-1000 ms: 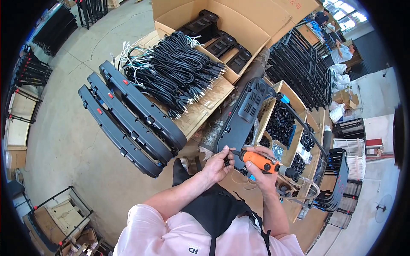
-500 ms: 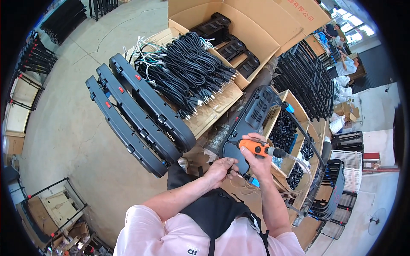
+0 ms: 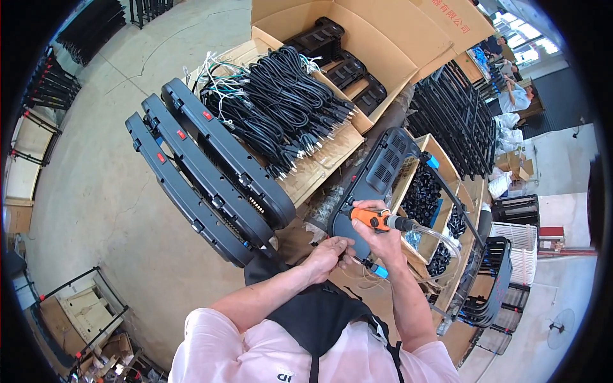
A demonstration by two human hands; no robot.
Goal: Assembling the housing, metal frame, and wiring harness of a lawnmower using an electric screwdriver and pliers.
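Concrete floor (image 3: 96, 204); orange driver (image 3: 366, 217), clear hose (image 3: 440, 233).

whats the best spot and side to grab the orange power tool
The orange power tool is probably best gripped around its thick barrel from the near right side, as the right hand has it: its nose points left toward the dark panel and the clear hose trails off right from its rear end.

Right hand (image 3: 384, 244) has an orange driver (image 3: 365, 219) over a black panel (image 3: 366, 188) mid-frame. Messy cable pile (image 3: 278, 99) up top.
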